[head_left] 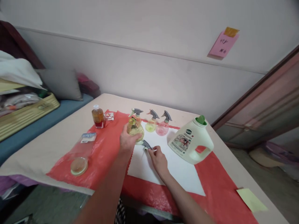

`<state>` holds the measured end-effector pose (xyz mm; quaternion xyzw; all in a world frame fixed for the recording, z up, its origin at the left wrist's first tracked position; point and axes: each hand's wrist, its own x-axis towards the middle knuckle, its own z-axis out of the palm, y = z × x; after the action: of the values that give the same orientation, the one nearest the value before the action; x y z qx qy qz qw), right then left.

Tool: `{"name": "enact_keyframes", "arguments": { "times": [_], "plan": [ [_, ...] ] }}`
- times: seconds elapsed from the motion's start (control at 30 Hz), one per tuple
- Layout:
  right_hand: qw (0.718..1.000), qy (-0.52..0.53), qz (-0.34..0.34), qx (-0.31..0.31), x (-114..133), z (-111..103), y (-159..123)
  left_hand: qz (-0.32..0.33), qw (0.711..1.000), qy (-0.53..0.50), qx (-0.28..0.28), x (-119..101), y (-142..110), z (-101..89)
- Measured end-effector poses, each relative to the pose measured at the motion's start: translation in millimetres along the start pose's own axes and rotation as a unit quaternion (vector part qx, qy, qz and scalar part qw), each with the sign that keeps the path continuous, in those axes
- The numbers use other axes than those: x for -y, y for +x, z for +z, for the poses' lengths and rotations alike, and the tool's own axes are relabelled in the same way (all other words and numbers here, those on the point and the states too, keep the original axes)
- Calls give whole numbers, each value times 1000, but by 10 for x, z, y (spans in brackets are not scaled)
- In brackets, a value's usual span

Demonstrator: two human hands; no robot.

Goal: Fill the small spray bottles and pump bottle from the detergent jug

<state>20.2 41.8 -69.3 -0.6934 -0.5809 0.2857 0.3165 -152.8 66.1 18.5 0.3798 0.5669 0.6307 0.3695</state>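
Observation:
My left hand is wrapped round a clear yellow bottle, tilted, with its neck uncovered. Just to the right and below, my right hand pinches a grey spray trigger head, which is apart from the bottle and over the white sheet. Behind the bottle in my left hand stands another spray bottle, partly hidden. A yellow spray bottle and a pink spray bottle stand upright beyond my hands, both with grey trigger heads. A large pale green jug stands to the right, a green piece in its mouth.
Red plastic sheeting covers part of the table. Leftward are an amber bottle, a small box, a clear packet and a round lidded container. A yellow note lies at the right edge. The wall rises behind.

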Motion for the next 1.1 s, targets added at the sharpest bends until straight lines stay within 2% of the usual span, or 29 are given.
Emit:
{"name": "enact_keyframes", "arguments": {
  "times": [0.1, 0.17, 0.3, 0.37, 0.43, 0.53, 0.63, 0.73, 0.8, 0.87, 0.97, 1.1],
  "plan": [
    [997, -55, 47, 10, 121, 239, 173, -8, 999, 30, 4, -29, 20, -58],
    [995, -56, 78, 2, 176, 340, 286, -11, 998, 55, 6, -43, 31, -91],
    [993, 40, 110, -19, 217, 347, 390, -13, 998, 60, 28, -34, 43, -135],
    [985, 133, 99, -41, 223, 212, 383, -15, 997, 52, 49, -12, 43, -144],
    [967, 234, 75, -70, 243, -26, 364, -13, 997, 35, 73, 9, 36, -141],
    [924, 368, 28, -102, 320, -517, 341, -18, 993, 15, 114, 28, 5, -103],
    [883, 455, -9, -113, 434, -1009, 289, -44, 988, 45, 144, 36, -62, -7],
    [833, 527, -56, -159, 546, -1362, 154, -58, 978, 91, 179, 40, -179, 144],
    [800, 556, -102, -202, 614, -1506, 35, -40, 970, 123, 204, 40, -276, 255],
    [784, 556, -144, -238, 671, -1598, -72, -10, 961, 166, 223, 35, -372, 359],
    [781, 538, -183, -259, 704, -1673, -164, 18, 948, 208, 240, 26, -489, 496],
    [794, 524, -192, -240, 600, -1666, -168, 36, 934, 236, 265, 16, -600, 637]
  ]
}}
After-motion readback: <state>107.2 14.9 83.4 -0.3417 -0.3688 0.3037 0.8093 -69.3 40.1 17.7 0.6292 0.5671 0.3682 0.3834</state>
